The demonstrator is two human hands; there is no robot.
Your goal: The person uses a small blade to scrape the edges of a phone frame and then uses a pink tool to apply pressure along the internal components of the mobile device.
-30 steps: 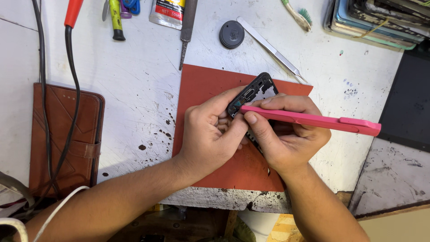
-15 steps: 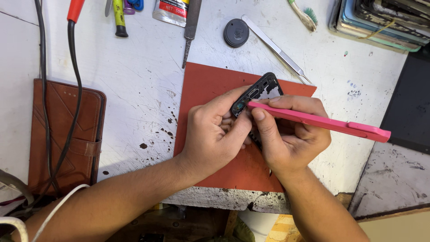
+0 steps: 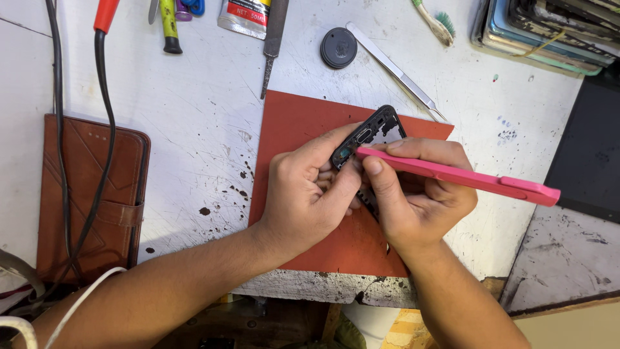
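Both hands curled over 1 black phone frame [image 3: 373, 139].
L hand [image 3: 310, 194] grip clamps frame; R hand [image 3: 420, 194] grip pinches 1 pink tool [image 3: 458, 176], tip on it.

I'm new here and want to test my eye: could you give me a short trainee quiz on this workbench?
1. True or false: the right hand holds the long pink plastic tool.
2. Which hand grips the black phone frame?
3. The frame is held above: A) the red-brown rubber mat B) the brown leather wallet case C) the metal tweezers

Key: 1 true; 2 left hand; 3 A.
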